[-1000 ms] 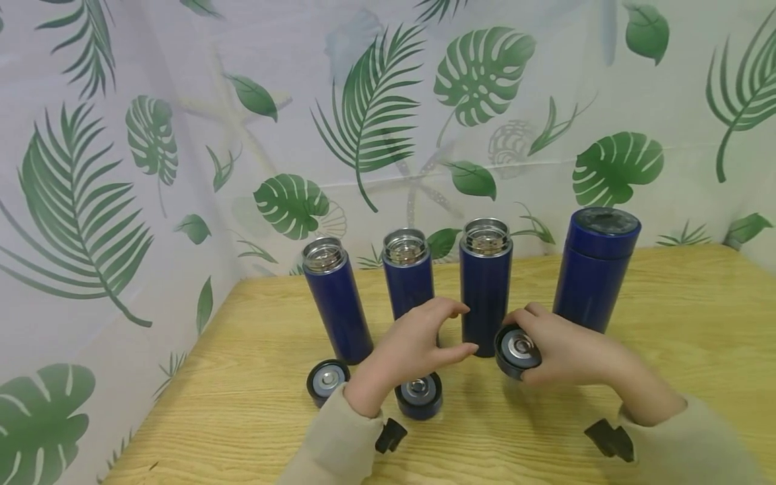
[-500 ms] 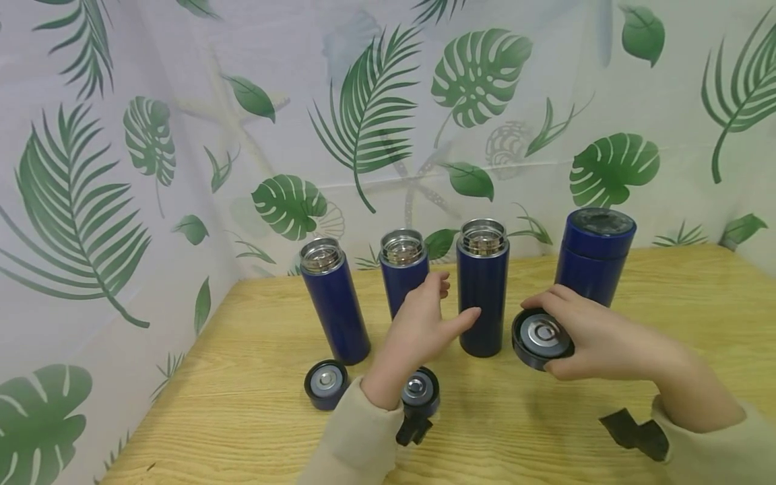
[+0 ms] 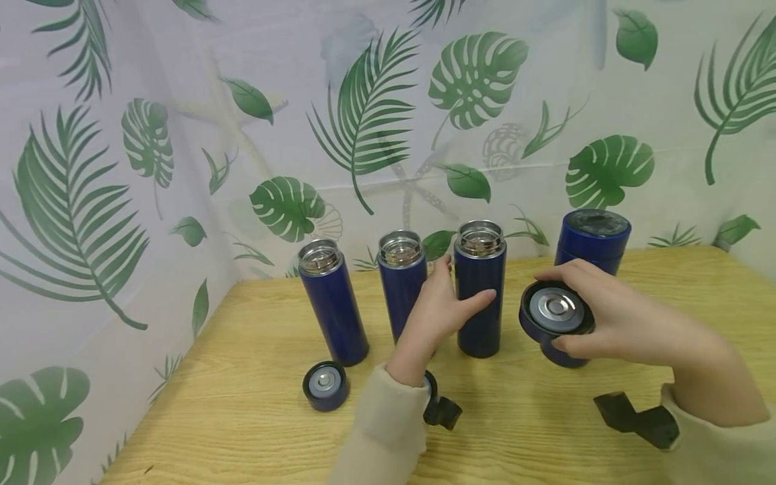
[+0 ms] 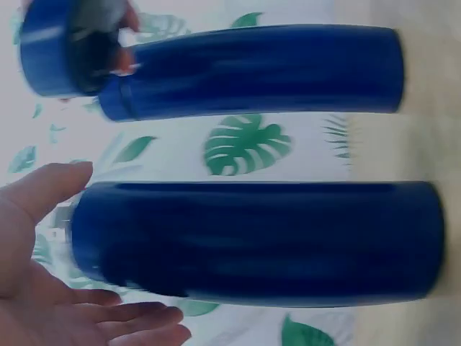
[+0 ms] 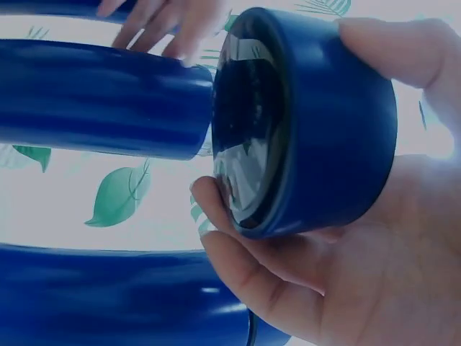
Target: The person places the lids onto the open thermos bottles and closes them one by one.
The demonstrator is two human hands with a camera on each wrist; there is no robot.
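My right hand (image 3: 630, 320) grips a dark blue bottle lid (image 3: 554, 316) by its sides, with its inner face and metal centre turned up toward the head camera. In the right wrist view, the lid's (image 5: 338, 130) glossy black top shows between thumb and fingers. My left hand (image 3: 439, 306) holds nothing, thumb spread from the fingers, beside the upper part of an uncapped blue thermos bottle (image 3: 480, 330). In the left wrist view, thumb and fingers of the left hand (image 4: 43, 259) stand either side of that bottle's (image 4: 266, 241) mouth end.
Two more uncapped thermos bottles, one at the far left (image 3: 336, 310) and one in the middle (image 3: 400, 286), stand upright. A capped one (image 3: 591, 242) stands behind my right hand. One lid (image 3: 325, 385) lies upturned on the wooden table (image 3: 242, 417); another (image 3: 429, 387) is partly hidden by my left wrist.
My right hand has lifted the lid up and to the right, away from the third bottle's base. My left hand has risen and moved right, toward that bottle's neck, its fingers spreading.
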